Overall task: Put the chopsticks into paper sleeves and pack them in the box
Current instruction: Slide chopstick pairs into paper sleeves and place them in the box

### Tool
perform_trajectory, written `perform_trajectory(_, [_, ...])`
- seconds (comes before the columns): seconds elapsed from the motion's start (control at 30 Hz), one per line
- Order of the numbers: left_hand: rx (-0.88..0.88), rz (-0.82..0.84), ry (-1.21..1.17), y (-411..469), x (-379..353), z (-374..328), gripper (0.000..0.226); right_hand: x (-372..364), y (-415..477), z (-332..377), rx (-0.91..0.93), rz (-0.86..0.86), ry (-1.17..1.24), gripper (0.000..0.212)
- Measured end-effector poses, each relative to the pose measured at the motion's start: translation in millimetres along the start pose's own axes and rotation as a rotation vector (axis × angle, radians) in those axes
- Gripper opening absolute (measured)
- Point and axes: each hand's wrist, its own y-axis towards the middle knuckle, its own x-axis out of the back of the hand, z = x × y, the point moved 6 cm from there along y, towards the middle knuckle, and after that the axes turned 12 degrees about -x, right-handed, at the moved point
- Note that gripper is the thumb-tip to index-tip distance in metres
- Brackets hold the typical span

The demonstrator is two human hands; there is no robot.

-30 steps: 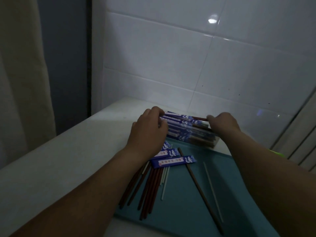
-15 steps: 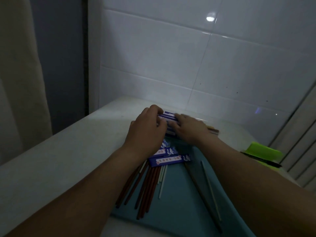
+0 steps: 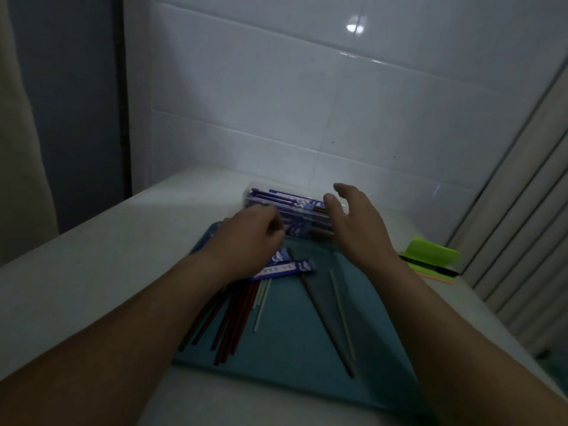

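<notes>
A clear plastic box (image 3: 264,192) at the back of the counter holds several chopsticks in blue paper sleeves. My left hand (image 3: 246,238) hovers just in front of the box with its fingers loosely curled and blurred, holding nothing that I can see. My right hand (image 3: 353,222) is spread open beside the box's right end, apart from it. Blue paper sleeves (image 3: 285,269) lie on the teal mat (image 3: 295,342) under my left hand. Dark red chopsticks (image 3: 233,321), white chopsticks (image 3: 261,302) and a brown chopstick (image 3: 325,321) lie loose on the mat.
A green object (image 3: 430,253) with a black pen (image 3: 430,265) on it sits on the white counter (image 3: 92,287) at the right. A tiled wall rises right behind the box. A curtain hangs at far left, slatted panels at far right.
Both hands have let go of the sleeved chopsticks in the box and pulled back towards me. The right hand has moved to the right and spread open.
</notes>
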Motion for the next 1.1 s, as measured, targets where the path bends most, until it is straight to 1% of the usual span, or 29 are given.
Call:
perform_trajectory(0.03, [-0.018, 0.030, 0.025, 0.6, -2.4, -3.8, 0.008, 11.9, -9.0, -5.9, -0.034, -0.022, 0.040, 0.047])
perform_trajectory(0.1, [-0.056, 0.099, 0.098, 0.8, -6.0, -10.4, 0.019, 28.0, -26.0, -20.3, -0.102, -0.071, 0.124, 0.039])
perform_trajectory(0.17, [-0.112, 0.177, 0.178, -1.6, -13.8, -17.6, 0.028, 35.7, -43.4, -38.2, -0.167, -0.113, 0.181, 0.025])
perform_trajectory(0.2, [-0.140, 0.221, 0.208, -4.7, -19.9, -20.9, 0.034, 35.1, -52.2, -48.6, -0.207, -0.107, 0.192, 0.019])
perform_trajectory(0.27, [-0.163, 0.298, 0.254, -10.4, -28.6, -23.6, 0.043, 27.7, -62.8, -61.8, -0.275, -0.032, 0.155, 0.018])
perform_trajectory(0.33, [-0.162, 0.363, 0.299, -13.5, -36.6, -22.2, 0.042, 20.0, -68.5, -68.8, -0.284, 0.039, 0.073, 0.021])
perform_trajectory(0.4, [-0.164, 0.389, 0.333, -14.5, -41.8, -23.9, 0.036, 16.2, -71.4, -70.9, -0.276, 0.087, -0.002, 0.022])
perform_trajectory(0.5, [-0.182, 0.372, 0.380, -13.4, -44.5, -25.1, 0.035, 7.8, -73.3, -65.8, -0.264, 0.157, -0.075, 0.020])
perform_trajectory(0.6, [-0.158, 0.365, 0.391, -12.5, -46.2, -25.7, 0.031, 0.0, -77.0, -53.5, -0.179, 0.206, -0.154, 0.022])
perform_trajectory(0.67, [-0.134, 0.317, 0.350, -9.2, -40.7, -25.4, 0.023, -4.2, -80.0, -41.8, -0.122, 0.233, -0.178, 0.025])
perform_trajectory(0.73, [-0.082, 0.224, 0.290, -6.3, -30.2, -22.7, 0.017, -9.1, -84.7, -30.6, -0.075, 0.260, -0.192, 0.024])
perform_trajectory(0.8, [0.013, 0.119, 0.204, -7.7, -17.1, -15.9, 0.020, -15.3, -93.3, -18.8, -0.023, 0.289, -0.188, 0.020])
perform_trajectory(0.87, [0.095, 0.052, 0.114, -6.7, -12.0, -10.5, 0.018, -23.1, -101.4, -7.3, 0.051, 0.325, -0.168, 0.017])
perform_trajectory(0.93, [0.147, 0.008, 0.047, -6.7, -6.5, -7.8, 0.015, -34.5, -110.3, 9.9, 0.170, 0.359, -0.164, 0.018])
perform_trajectory(1.0, [0.154, -0.015, 0.014, -5.6, -4.6, -7.6, 0.015, -46.0, -117.9, 21.1, 0.265, 0.396, -0.206, 0.017])
perform_trajectory(1.1, [0.131, -0.004, 0.005, -4.6, -6.0, -8.7, 0.013, -51.0, -120.8, 22.5, 0.294, 0.425, -0.240, 0.016])
